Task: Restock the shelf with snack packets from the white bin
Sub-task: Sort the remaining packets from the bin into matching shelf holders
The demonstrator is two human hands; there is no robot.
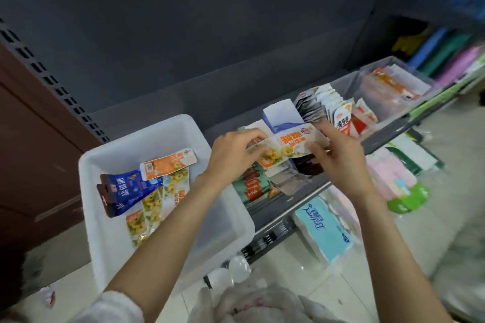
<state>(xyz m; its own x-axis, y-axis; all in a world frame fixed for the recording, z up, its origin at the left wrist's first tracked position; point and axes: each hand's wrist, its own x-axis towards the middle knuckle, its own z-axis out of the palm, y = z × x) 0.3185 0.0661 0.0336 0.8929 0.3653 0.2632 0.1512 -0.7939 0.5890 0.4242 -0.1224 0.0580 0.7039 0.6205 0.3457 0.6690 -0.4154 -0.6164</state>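
Note:
The white bin [223,220] stands at the left end of the grey shelf [388,136]. Inside lie several snack packets: two dark blue ones [126,191], an orange-and-white one [168,162] and yellow-green ones [154,204]. Over the shelf, just right of the bin, both hands hold one orange-and-white snack packet [286,144] lying flat. My left hand [233,155] grips its left end. My right hand [336,155] pinches its right end. Under the packet, rows of green-and-orange packets [252,186] stand on the shelf.
Further right on the shelf stand white and red packets [338,113] and clear trays of orange packets [393,86]. Blue tissue packs [322,225] and pink and green packs [396,183] sit below. A white plastic bag [252,301] lies on the tiled floor in front.

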